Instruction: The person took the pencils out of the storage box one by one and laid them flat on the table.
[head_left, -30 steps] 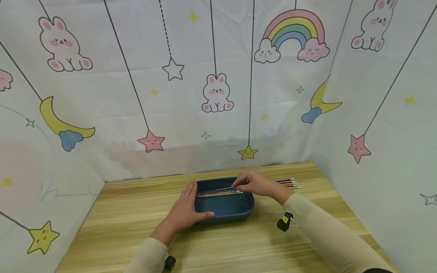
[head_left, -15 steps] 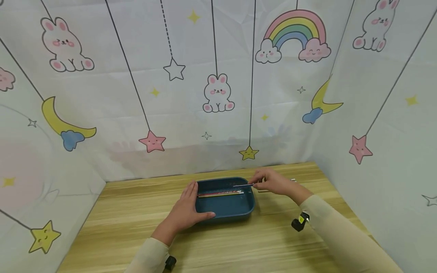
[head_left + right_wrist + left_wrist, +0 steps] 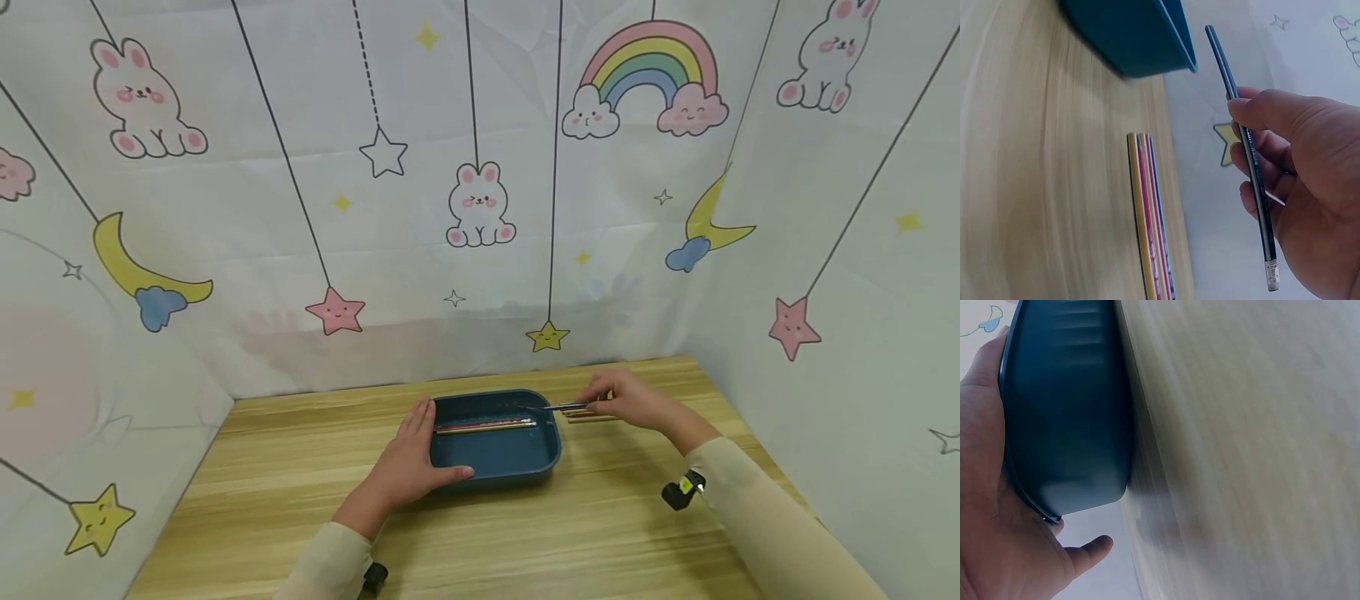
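My left hand [image 3: 405,467] rests against the left end of a dark blue plastic box [image 3: 498,478], its fingers straight along the rim and its thumb stretched out at the front corner. Inside the box a few pencils [image 3: 483,427] lie side by side, red and yellow among them. To the right of the box, my right hand [image 3: 633,402] pinches a dark striped pencil [image 3: 1264,228] between thumb and fingers. That pencil's white eraser end points back toward the palm, and its other end is near the box's right rim. Below it, several striped pencils [image 3: 1150,212] lie together on the table.
The box stands near the back of a wood-grain table [image 3: 480,542]. White cloth walls [image 3: 405,250] with printed rabbits and stars rise behind and at both sides. A small black camera [image 3: 678,493] sits on the right wrist.
My right hand has moved right with the pencil, from over the box to above the pencils on the table. The left hand has stayed on the box.
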{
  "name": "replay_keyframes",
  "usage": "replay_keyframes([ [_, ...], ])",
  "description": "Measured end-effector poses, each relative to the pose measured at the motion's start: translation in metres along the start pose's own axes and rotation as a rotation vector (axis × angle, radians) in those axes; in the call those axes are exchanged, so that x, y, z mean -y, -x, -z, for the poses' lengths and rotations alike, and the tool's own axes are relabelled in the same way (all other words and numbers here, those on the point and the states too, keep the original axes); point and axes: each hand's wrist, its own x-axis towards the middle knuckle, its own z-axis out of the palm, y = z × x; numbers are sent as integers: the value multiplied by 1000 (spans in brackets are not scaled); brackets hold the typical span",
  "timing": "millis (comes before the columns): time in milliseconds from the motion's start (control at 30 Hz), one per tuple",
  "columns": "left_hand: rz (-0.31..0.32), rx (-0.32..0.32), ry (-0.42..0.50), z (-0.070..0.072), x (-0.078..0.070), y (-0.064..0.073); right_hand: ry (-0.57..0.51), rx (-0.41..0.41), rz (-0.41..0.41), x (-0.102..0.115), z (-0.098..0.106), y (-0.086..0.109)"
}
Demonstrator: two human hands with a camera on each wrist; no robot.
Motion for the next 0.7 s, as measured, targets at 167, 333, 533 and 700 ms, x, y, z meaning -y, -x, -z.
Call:
replay_keyframes([
  [167,7,3,-11,-1,1,-1,11,-4,-2,-10,3,9],
  [333,9,-1,-11,-2,2,-1,41,-18,-11,-17,5,16],
  [533,10,-3,-9,-2,1,0,67,-47,-22,-24,6,23],
  [700,14,0,-7,-1,0,0,83,-65,-36,-31,8,30],
])
